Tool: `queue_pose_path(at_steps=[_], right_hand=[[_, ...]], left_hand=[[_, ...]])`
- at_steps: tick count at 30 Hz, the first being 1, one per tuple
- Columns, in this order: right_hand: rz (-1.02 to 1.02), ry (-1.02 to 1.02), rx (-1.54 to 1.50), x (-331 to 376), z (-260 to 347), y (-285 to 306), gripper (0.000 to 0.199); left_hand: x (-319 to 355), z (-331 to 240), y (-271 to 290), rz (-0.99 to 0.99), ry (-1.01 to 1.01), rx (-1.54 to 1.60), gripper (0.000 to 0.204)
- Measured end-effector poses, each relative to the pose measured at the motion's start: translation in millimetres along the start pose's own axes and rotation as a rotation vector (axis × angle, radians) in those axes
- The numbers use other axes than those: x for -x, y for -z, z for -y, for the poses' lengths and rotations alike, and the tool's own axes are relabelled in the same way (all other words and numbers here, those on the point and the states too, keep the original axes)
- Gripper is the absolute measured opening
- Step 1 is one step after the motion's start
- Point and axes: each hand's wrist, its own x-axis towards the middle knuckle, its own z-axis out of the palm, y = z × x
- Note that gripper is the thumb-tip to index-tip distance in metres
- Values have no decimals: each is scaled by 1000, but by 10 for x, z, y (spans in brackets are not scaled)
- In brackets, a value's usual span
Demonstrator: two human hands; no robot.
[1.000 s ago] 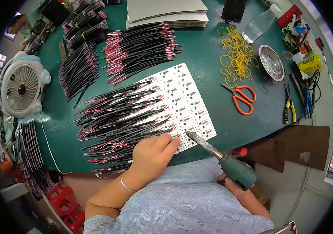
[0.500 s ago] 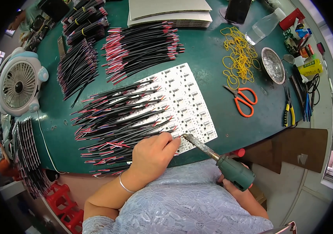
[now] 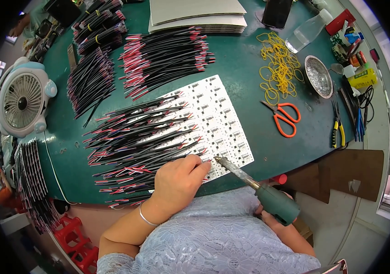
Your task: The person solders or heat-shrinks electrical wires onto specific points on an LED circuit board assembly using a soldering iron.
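My left hand [image 3: 179, 179] rests over the near edge of a white circuit board panel [image 3: 231, 130]. Its thumb and forefinger are pinched on a wire, whose reddish end shows at the fingertips. Rows of black-sleeved wires [image 3: 145, 132] lie across the panel's left part, their ends on the board. My right hand [image 3: 268, 218] grips the green handle of a soldering iron [image 3: 275, 203], which partly hides its fingers. The iron's metal tip points up and left over the panel, a little to the right of my left fingertips.
Wire bundles [image 3: 165, 59] and a white board stack [image 3: 197, 16] lie beyond the panel. Rubber bands [image 3: 279, 68], orange-handled scissors [image 3: 286, 119], a metal bowl [image 3: 319, 76], a clear bottle [image 3: 308, 32] and pliers [image 3: 338, 128] are rightward. A fan [image 3: 23, 100] stands left.
The soldering iron's tip has shifted slightly right, away from my left fingertips, and its handle has dropped a little. My left hand has stayed almost still.
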Motion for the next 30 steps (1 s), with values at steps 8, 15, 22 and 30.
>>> queue_pose_path(at_steps=[8,15,22,30], right_hand=[[-40,34,-92,24,20,16,14],[20,192,105,9,-70,39,16],[-21,75,-41,27,-86,-11,19],[14,123,123,-19,-69,-11,20]], left_hand=[[-28,-15,16,10,11,20,29],[-43,28,29,16,14,107,29],[-16,21,7,0,-4,63,30],[-17,8,6,5,-2,57,32]])
